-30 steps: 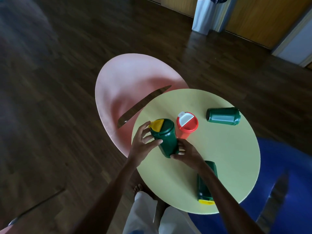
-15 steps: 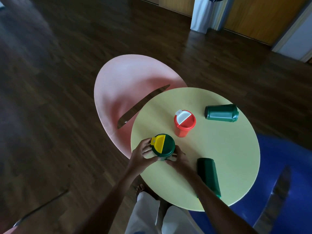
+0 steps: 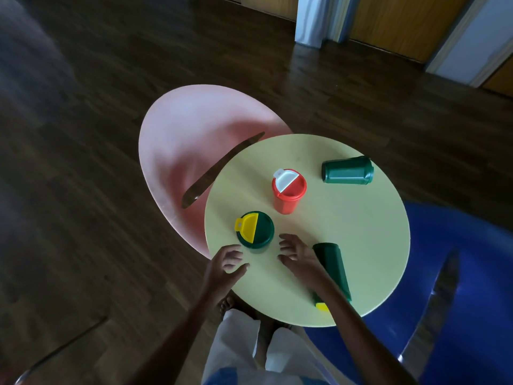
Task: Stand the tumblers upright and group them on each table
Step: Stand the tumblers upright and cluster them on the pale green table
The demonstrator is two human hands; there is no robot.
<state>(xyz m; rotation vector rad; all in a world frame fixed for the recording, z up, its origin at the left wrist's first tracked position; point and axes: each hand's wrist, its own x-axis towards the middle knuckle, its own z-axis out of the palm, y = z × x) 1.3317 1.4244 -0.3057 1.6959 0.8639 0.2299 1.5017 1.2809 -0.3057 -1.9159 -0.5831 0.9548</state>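
On the round yellow table (image 3: 361, 245) a green tumbler with a yellow flip lid (image 3: 255, 230) stands upright near the left edge. A red tumbler with a white lid (image 3: 288, 191) stands upright behind it. Two more green tumblers lie on their sides: one at the back right (image 3: 347, 170), one near the front (image 3: 333, 269) with its yellow lid towards me. My left hand (image 3: 226, 262) hovers just below the standing green tumbler, fingers apart, holding nothing. My right hand (image 3: 295, 254) is empty too, fingers spread, beside the lying front tumbler.
A pink oval table (image 3: 194, 151) lies lower at the left, partly under the yellow one. A blue table (image 3: 458, 301) is at the lower right. Dark wood floor surrounds them. My legs are below the yellow table's front edge.
Both hands set the green yellow-lidded tumbler upright near the table's left edge, then let go and drew back towards me. The other tumblers have not moved.
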